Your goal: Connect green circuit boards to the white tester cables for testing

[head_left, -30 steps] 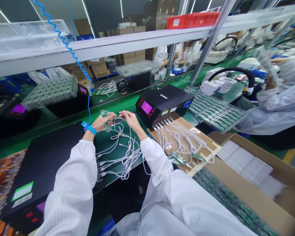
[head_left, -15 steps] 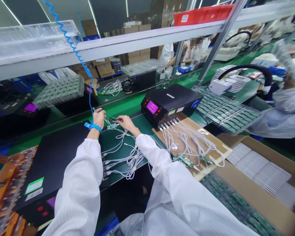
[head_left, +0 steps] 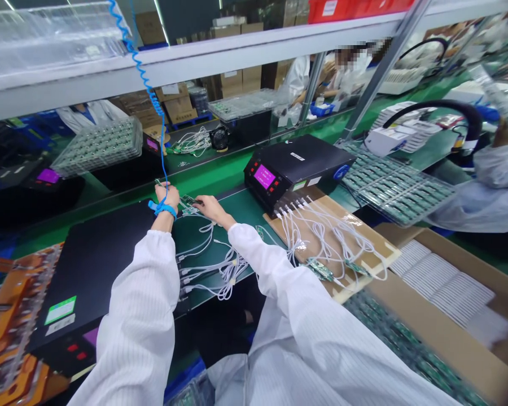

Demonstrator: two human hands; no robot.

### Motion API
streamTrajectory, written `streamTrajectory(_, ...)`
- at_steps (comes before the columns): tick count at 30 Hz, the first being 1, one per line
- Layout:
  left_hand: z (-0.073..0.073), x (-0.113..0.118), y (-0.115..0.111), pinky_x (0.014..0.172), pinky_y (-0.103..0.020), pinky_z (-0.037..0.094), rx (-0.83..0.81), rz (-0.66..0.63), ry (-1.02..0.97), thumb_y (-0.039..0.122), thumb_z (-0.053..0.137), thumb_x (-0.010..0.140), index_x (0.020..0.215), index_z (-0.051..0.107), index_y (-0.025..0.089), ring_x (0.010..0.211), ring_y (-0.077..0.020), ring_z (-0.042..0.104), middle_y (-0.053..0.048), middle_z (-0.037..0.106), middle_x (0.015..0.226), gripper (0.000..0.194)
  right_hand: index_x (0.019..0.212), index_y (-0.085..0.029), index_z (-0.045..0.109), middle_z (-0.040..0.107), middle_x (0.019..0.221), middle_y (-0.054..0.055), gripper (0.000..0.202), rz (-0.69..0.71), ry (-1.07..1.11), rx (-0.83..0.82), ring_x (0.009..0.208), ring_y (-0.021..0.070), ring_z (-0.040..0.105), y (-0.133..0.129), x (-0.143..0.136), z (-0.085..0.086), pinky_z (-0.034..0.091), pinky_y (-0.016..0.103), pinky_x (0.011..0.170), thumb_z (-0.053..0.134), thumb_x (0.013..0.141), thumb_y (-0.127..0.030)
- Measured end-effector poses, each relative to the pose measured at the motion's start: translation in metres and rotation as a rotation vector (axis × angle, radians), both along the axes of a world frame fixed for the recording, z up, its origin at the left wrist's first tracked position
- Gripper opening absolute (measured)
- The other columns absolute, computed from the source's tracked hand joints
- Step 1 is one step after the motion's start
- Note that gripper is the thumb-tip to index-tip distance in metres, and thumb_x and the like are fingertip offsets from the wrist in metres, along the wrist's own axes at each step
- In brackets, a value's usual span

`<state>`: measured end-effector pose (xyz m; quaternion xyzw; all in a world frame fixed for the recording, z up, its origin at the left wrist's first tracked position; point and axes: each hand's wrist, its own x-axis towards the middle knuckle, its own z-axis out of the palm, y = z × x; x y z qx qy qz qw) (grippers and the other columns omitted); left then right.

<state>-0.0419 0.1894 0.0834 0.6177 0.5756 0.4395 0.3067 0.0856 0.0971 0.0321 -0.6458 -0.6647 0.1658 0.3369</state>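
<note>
My left hand (head_left: 167,196), with a blue wrist strap (head_left: 162,209) on it, is closed. A thin piece juts out past its fingertips, too small to name. Close by on the right, my right hand (head_left: 212,208) pinches the edge of a green circuit board (head_left: 188,206). White cables (head_left: 226,270) lie just below the hands on the green mat (head_left: 190,234). Their plugs sit in the side of a black box (head_left: 110,254) under my left forearm.
A black tester (head_left: 296,169) with a lit pink screen stands right of my hands, its cables on a cardboard sheet (head_left: 322,206). Further right are a clear tray (head_left: 402,183) of boards and a carton (head_left: 444,242) of white pieces. A shelf beam (head_left: 220,56) crosses above; a blue coiled cord (head_left: 146,79) hangs down.
The whole view has shifted slightly. Both hands stay close together; the thin piece at my left fingers now points up more and shows less. The right hand keeps its pinch on the board.
</note>
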Motion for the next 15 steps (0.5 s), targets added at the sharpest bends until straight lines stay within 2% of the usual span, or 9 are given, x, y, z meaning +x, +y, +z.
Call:
streamTrajectory(3, -0.001, 0.002, -0.004, 0.082, -0.034, 0.053, 0.008, -0.009, -0.011, 0.017, 0.058, 0.092, 0.112, 0.055, 0.019, 0.088, -0.0184, 0.066, -0.003, 0.063, 0.095, 0.02, 0.115, -0.018, 0.074, 0.074, 0.1, 0.004, 0.023, 0.012, 0.048, 0.08, 0.091, 0.017, 0.065, -0.004, 0.007, -0.005, 0.044, 0.023, 0.082, 0.059, 0.105, -0.031)
streamTrajectory(7, 0.004, -0.001, -0.013, 0.094, -0.035, 0.05, 0.074, -0.034, 0.052, 0.004, 0.054, 0.081, 0.107, 0.052, 0.022, 0.101, -0.0218, 0.068, -0.005, 0.065, 0.097, 0.031, 0.129, -0.019, 0.07, 0.07, 0.111, 0.008, 0.03, -0.048, -0.024, 0.091, 0.106, 0.0189, 0.063, -0.01, 0.016, -0.005, 0.045, 0.024, 0.092, 0.05, 0.109, -0.03)
streamTrajectory(11, 0.008, -0.003, -0.021, 0.098, -0.045, 0.047, 0.109, -0.021, 0.141, 0.004, 0.057, 0.078, 0.11, 0.05, 0.02, 0.109, -0.0334, 0.066, -0.011, 0.064, 0.096, 0.037, 0.138, -0.023, 0.065, 0.066, 0.127, 0.013, 0.036, -0.06, -0.201, -0.072, 0.121, 0.0234, 0.06, -0.01, 0.014, 0.001, 0.046, 0.03, 0.1, 0.042, 0.111, -0.029)
streamTrajectory(15, 0.008, -0.003, -0.024, 0.094, -0.051, 0.047, 0.096, 0.002, 0.199, 0.006, 0.057, 0.081, 0.115, 0.048, 0.017, 0.107, -0.0405, 0.065, -0.016, 0.062, 0.093, 0.037, 0.13, -0.021, 0.071, 0.068, 0.128, 0.014, 0.03, -0.02, -0.24, -0.199, 0.119, 0.0247, 0.063, -0.006, 0.007, 0.004, 0.049, 0.03, 0.097, 0.053, 0.106, -0.022)
